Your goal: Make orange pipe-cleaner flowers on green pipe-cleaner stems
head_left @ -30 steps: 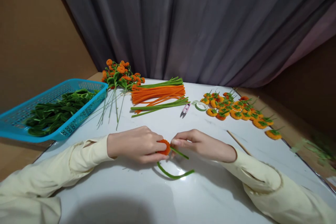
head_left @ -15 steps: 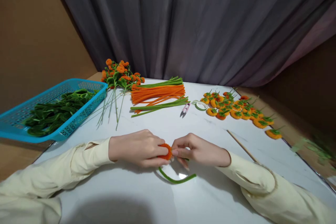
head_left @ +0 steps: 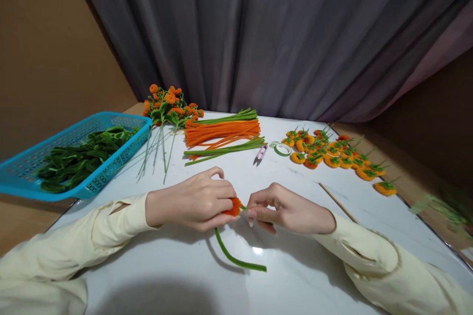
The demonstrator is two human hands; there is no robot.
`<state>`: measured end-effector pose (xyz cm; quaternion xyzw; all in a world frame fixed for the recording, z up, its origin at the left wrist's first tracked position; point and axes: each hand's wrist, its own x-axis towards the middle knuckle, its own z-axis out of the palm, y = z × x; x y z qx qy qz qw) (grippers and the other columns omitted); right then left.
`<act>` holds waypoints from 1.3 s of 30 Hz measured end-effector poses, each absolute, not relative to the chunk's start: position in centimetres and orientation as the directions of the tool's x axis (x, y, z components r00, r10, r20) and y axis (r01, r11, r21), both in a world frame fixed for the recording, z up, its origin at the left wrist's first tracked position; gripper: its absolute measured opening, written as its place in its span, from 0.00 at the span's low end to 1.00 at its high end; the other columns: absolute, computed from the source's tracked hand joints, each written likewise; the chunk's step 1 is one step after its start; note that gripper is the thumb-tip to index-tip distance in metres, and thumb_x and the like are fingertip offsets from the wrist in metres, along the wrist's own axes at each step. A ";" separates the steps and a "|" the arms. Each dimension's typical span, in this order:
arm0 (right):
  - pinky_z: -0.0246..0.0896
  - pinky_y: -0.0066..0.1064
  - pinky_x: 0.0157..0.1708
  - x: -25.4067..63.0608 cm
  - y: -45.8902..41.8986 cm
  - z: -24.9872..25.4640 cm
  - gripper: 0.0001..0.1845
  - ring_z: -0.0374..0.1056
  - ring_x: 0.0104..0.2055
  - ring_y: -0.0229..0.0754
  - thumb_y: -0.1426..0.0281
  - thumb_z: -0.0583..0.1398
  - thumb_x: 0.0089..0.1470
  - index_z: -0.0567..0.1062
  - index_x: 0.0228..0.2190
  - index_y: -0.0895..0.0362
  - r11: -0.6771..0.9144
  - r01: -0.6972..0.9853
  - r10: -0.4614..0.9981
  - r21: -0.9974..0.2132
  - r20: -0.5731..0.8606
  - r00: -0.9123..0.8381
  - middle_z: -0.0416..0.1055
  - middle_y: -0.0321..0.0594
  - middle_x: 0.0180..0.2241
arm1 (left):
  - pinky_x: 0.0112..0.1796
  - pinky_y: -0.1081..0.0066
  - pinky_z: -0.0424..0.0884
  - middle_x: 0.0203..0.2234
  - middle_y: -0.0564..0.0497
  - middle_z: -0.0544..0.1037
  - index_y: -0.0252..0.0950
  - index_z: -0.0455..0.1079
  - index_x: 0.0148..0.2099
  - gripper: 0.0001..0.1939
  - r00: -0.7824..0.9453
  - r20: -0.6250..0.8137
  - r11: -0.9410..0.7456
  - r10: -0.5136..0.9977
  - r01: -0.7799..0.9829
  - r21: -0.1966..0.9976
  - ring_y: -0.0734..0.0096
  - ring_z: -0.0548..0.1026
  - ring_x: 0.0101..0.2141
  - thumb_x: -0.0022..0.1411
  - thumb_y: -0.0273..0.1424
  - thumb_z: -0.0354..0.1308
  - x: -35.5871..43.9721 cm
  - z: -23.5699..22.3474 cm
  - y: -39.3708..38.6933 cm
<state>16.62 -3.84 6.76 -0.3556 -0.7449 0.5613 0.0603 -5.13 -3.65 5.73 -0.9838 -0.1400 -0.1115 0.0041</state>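
Note:
My left hand point(head_left: 195, 199) is closed around an orange chenille flower point(head_left: 233, 206), whose right edge shows past the fingers. From under that hand a green pipe cleaner point(head_left: 236, 259) curves down and to the right, its free end over the white tabletop. Close by on the right, my right hand point(head_left: 286, 206) pinches a short green pipe cleaner end that comes out of the flower's right side. Whether both green lengths are one piece is hidden by the fingers.
Blue basket point(head_left: 107, 170) with green leaves stands left. Behind lie finished flowers point(head_left: 170, 98), orange pipe cleaners point(head_left: 221, 132), green pipe cleaners point(head_left: 225, 149), pink snips point(head_left: 260, 153) and a tape roll point(head_left: 283, 149). At right are several yellow-orange flower heads point(head_left: 332, 161) and a thin stick point(head_left: 338, 202).
My right hand has moved slightly right, and a green end now shows between it and the flower. The hanging green pipe cleaner has shifted left and lower. My left index finger has lifted.

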 end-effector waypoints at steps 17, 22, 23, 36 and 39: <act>0.55 0.34 0.33 15.2 -6.8 3.6 0.13 0.65 0.30 0.43 0.64 0.52 0.61 0.71 0.32 0.60 0.791 0.606 0.607 -0.083 0.235 -0.759 0.71 0.43 0.26 | 0.31 0.72 0.62 0.28 0.49 0.69 0.32 0.68 0.33 0.19 0.713 0.193 -0.738 0.674 0.639 0.218 0.71 0.68 0.29 0.68 0.35 0.41 -4.8 3.7 -2.3; 0.42 0.29 0.22 15.1 -7.3 3.3 0.10 0.56 0.18 0.36 0.75 0.50 0.58 0.68 0.27 0.59 0.786 0.608 0.603 -0.113 -0.079 -0.794 0.66 0.37 0.18 | 0.30 0.69 0.61 0.27 0.48 0.68 0.32 0.68 0.31 0.22 0.759 0.231 -0.784 0.609 0.620 0.029 0.70 0.66 0.28 0.69 0.36 0.39 -4.9 3.1 -2.2; 0.40 0.29 0.22 15.1 -7.3 3.4 0.09 0.55 0.18 0.36 0.75 0.50 0.58 0.67 0.28 0.59 0.774 0.619 0.611 -0.136 -0.095 -0.786 0.66 0.37 0.18 | 0.30 0.69 0.61 0.26 0.48 0.68 0.32 0.68 0.30 0.22 0.771 0.238 -0.793 0.591 0.609 -0.001 0.70 0.66 0.28 0.69 0.36 0.39 -5.0 3.0 -2.0; 0.41 0.27 0.19 15.6 -7.0 4.6 0.12 0.54 0.17 0.35 0.73 0.49 0.60 0.66 0.26 0.57 0.743 0.587 0.575 -0.321 -0.143 -0.806 0.62 0.34 0.17 | 0.29 0.70 0.60 0.25 0.49 0.67 0.32 0.66 0.29 0.21 0.827 0.313 -0.854 0.468 0.514 -0.080 0.70 0.63 0.26 0.69 0.34 0.38 -5.4 3.6 -1.6; 0.50 0.28 0.24 16.1 -6.2 4.6 0.11 0.62 0.24 0.39 0.67 0.50 0.62 0.67 0.30 0.58 0.732 0.640 0.665 -0.235 0.036 -0.746 0.68 0.39 0.23 | 0.29 0.70 0.60 0.26 0.48 0.67 0.33 0.66 0.30 0.21 0.870 0.264 -0.896 0.415 0.442 -0.049 0.70 0.63 0.26 0.69 0.35 0.38 -5.3 4.0 -2.0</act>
